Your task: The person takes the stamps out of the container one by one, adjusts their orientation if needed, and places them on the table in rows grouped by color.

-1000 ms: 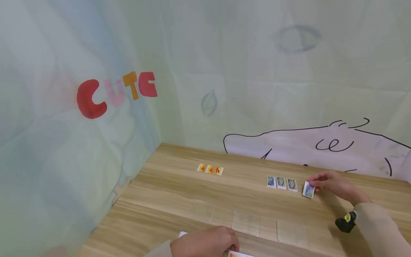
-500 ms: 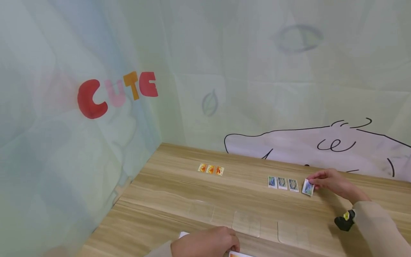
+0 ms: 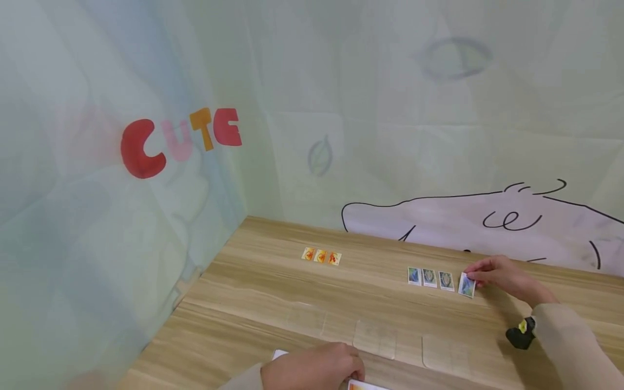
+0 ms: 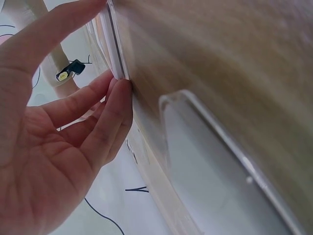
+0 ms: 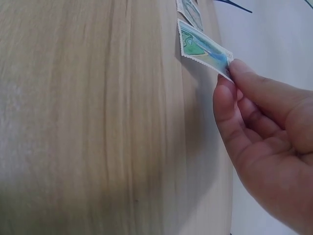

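Right hand (image 3: 512, 281) pinches the landscape stamp (image 3: 466, 285) by its upper right corner, just right of three stamps (image 3: 430, 278) in row; left hand's (image 3: 314, 367) grip I cannot tell

The table (image 3: 244, 281) is a flat surface with light wood grain. Three orange stamps (image 3: 320, 256) lie side by side toward the rear left. To the right of these, slightly nearer, lie three blue-grey stamps (image 3: 429, 278), also side by side. Three clear plates (image 3: 375, 339) with rounded corners lie in a spaced row across the front. Left of centre at the front, a white-edged item (image 3: 279, 353) is mostly hidden. An orange-faced panel (image 3: 363, 385) is cut off at the lower border.
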The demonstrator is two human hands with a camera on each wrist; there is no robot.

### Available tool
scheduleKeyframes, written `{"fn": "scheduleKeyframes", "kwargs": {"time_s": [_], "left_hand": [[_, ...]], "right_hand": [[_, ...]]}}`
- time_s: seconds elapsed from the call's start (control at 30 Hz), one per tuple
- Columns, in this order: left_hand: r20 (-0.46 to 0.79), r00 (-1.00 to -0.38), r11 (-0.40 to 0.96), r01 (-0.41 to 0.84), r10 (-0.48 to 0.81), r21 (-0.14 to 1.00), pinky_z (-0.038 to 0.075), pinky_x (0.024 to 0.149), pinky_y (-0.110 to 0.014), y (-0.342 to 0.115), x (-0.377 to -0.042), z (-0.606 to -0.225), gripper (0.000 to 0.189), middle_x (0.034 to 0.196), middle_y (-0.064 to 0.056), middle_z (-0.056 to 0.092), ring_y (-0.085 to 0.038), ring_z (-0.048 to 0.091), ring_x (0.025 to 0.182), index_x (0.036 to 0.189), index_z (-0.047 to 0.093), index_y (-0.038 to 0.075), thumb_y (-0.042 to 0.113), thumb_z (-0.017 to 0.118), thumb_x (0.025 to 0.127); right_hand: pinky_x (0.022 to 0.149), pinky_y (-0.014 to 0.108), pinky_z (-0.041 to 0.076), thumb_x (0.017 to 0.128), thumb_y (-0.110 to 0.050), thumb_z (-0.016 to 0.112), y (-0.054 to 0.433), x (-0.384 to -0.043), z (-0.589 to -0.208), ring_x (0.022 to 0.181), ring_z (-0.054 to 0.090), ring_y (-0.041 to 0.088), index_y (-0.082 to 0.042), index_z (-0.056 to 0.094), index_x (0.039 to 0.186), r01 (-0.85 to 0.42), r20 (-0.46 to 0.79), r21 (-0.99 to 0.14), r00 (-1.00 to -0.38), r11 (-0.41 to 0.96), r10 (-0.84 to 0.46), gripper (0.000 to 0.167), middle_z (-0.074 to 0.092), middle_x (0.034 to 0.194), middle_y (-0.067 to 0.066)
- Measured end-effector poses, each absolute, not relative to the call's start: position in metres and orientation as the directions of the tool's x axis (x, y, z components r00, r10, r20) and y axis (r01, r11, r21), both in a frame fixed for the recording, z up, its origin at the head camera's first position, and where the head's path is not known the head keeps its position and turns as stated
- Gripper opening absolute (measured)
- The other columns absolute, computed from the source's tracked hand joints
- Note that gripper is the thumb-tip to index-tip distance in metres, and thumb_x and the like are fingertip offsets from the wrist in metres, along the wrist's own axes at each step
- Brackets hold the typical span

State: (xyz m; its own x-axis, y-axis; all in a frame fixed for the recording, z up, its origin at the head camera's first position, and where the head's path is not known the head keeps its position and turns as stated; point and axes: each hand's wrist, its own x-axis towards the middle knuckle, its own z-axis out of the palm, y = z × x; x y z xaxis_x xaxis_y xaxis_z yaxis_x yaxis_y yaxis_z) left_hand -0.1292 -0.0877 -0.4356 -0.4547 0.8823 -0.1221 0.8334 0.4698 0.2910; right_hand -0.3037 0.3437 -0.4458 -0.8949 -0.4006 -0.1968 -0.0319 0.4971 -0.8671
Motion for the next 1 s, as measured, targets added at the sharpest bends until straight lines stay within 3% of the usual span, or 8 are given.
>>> {"fn": "scheduleKeyframes", "kwargs": {"time_s": [0.27, 0.67, 1.0], "left_hand": [[-0.118, -0.451, 0.466, 0.846, 0.885, 0.259, 0.039, 0.085, -0.005, -0.088, -0.13, -0.435, 0.02, 0.101, 0.015, 0.066, 0.007, 0.054, 0.092, 0.107, 0.073, 0.016, 0.029, 0.072, 0.092], [-0.12, -0.457, 0.472, 0.843, 0.881, 0.259, 0.039, 0.083, -0.005, -0.088, -0.129, -0.434, 0.021, 0.099, 0.015, 0.066, 0.007, 0.053, 0.089, 0.105, 0.074, 0.017, 0.032, 0.072, 0.091], [-0.119, -0.457, 0.472, 0.84, 0.881, 0.267, 0.038, 0.081, -0.004, -0.088, -0.128, -0.436, 0.013, 0.097, 0.015, 0.066, 0.008, 0.052, 0.087, 0.102, 0.074, 0.017, 0.023, 0.07, 0.091]], "right_hand": [[0.069, 0.028, 0.054, 0.095, 0.0, 0.062, 0.339, -0.303, -0.445, 0.078, 0.058, 0.012, 0.019, 0.061, 0.111, -0.09, -0.145, -0.845, -0.91, 0.526, -0.389, 0.025, 0.068, 0.1, 0.013], [0.067, 0.027, 0.053, 0.094, 0.0, 0.064, 0.332, -0.305, -0.449, 0.078, 0.056, 0.014, 0.014, 0.066, 0.106, -0.153, -0.095, -0.787, -0.927, 0.598, -0.362, 0.019, 0.067, 0.097, 0.012], [0.067, 0.027, 0.051, 0.092, 0.002, 0.065, 0.326, -0.304, -0.448, 0.083, 0.054, 0.023, 0.009, 0.068, 0.104, -0.172, -0.084, -0.749, -0.933, 0.639, -0.35, 0.014, 0.066, 0.096, 0.012]]}}
